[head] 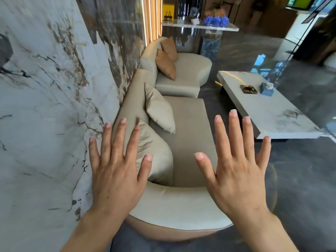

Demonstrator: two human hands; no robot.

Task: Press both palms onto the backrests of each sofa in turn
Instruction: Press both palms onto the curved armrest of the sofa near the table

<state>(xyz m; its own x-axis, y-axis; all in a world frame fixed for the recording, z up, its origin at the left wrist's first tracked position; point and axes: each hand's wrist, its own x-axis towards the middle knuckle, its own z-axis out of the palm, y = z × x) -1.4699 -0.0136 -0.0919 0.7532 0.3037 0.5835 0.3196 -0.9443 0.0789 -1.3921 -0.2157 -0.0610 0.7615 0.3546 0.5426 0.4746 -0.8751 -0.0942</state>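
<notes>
No legible writing or brands seen. Left hand (116,171) and right hand (236,170) held flat, fingers spread wide, nothing gripped, over curved beige sofa (181,202) arm; contact cannot be told. Backrest (132,99) set against marble wall (45,88). Second sofa (189,70) seen beyond. Marble desk (269,113) placed right, on dark glossy floor (300,179).

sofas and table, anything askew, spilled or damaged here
Nothing stands out. The cushions on the near sofa and far sofa lean tidily against the backrests, and the ashtray and tissue box sit upright on the table.
</notes>
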